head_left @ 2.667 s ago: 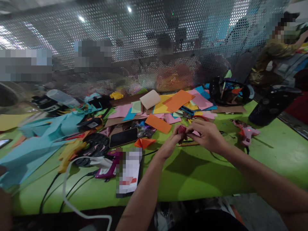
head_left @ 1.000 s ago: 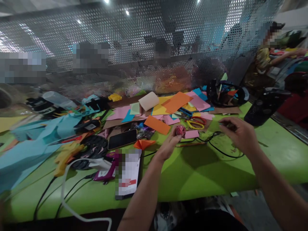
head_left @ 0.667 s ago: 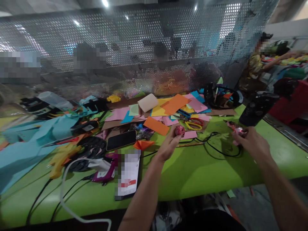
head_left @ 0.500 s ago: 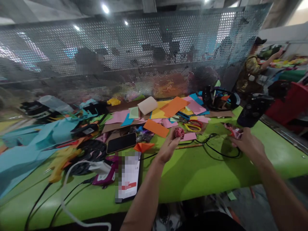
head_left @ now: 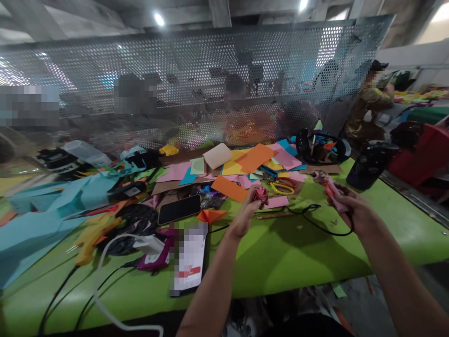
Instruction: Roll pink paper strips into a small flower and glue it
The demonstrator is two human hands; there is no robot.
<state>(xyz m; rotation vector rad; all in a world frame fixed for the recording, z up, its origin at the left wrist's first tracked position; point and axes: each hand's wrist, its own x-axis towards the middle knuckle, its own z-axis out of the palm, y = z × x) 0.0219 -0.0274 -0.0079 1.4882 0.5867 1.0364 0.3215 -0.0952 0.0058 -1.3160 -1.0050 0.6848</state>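
My left hand [head_left: 242, 217] is closed around a small rolled pink paper flower [head_left: 260, 195], held just above the green table [head_left: 280, 262]. On the right, my right hand [head_left: 359, 213] grips a pink hot glue gun [head_left: 335, 194], its nozzle pointing up and to the left. A black cord [head_left: 326, 230] curves over the tabletop to that hand. Between the hands lie a pink paper strip [head_left: 277, 202] and a thin wooden stick [head_left: 273, 216]. Yellow-and-red-handled scissors [head_left: 283, 186] rest behind them.
Coloured paper sheets [head_left: 254, 158] pile up at the back. A dark cup [head_left: 370, 166] stands at the right. Phones [head_left: 180, 209], a yellow glue gun [head_left: 93, 236] and a purple power strip [head_left: 154, 260] with cables occupy the left. Behind rises a perforated metal screen [head_left: 196, 70]; another person [head_left: 368, 105] is beyond.
My right hand has lifted the pink glue gun from near the tabletop, bringing its nozzle up and leftward. The left hand stays nearly in place with the paper flower.
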